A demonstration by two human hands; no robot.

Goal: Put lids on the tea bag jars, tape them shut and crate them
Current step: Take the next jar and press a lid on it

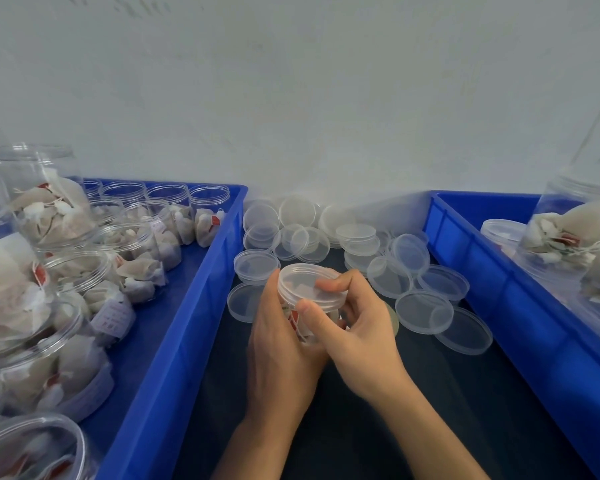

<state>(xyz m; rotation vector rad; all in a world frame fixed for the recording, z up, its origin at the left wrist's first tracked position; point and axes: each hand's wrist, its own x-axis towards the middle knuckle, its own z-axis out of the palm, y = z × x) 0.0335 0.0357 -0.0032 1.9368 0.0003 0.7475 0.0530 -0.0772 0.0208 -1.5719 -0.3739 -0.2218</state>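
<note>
- The left hand wraps round a clear jar of tea bags from the left side, fingers curled on its wall; the jar tilts toward the camera
- The right hand pinches the lid sitting on the jar's mouth, thumb on the near rim, forefinger across the top
- Loose lids lie just beyond the grip on the dark table
- Left of the grip, a blue crate holds open jars of tea bags; right of it, another blue crate holds more jars
</note>
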